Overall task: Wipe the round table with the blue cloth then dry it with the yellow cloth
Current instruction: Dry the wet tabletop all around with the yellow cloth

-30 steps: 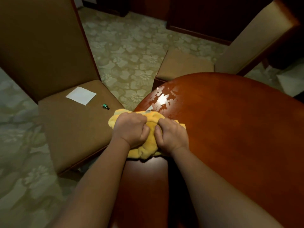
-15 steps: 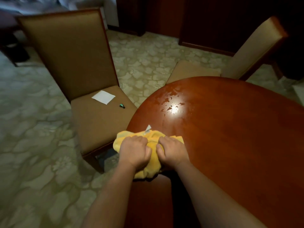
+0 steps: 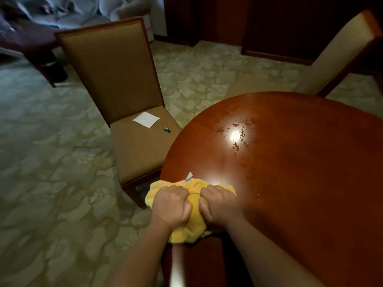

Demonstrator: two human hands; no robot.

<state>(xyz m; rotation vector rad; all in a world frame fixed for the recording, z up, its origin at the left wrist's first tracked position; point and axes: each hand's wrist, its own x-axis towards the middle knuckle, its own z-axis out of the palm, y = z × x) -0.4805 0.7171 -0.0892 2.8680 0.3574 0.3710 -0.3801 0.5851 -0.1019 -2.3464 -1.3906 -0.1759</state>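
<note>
Since the earlier frame the yellow cloth (image 3: 191,212) is drawn back to the round table (image 3: 300,172) rim at lower centre. It is gripped by left hand (image 3: 171,206) and right hand (image 3: 220,205), fingers curled into it. Water droplets (image 3: 236,133) at upper centre may be missed, or the overhanging cloth dragged off the edge.

Single view, head-worn, wide-angle. Looks forward and steeply down from above the near-left edge of the round bench (image 3: 290,162). Both forearms enter from the bottom edge; hands close below the lens. Bench fills the right half, carpet (image 3: 51,183) the left. One chair (image 3: 124,100) upper left, another chair (image 3: 331,59) at the far right corner. Edges bend with lens distortion.
</note>
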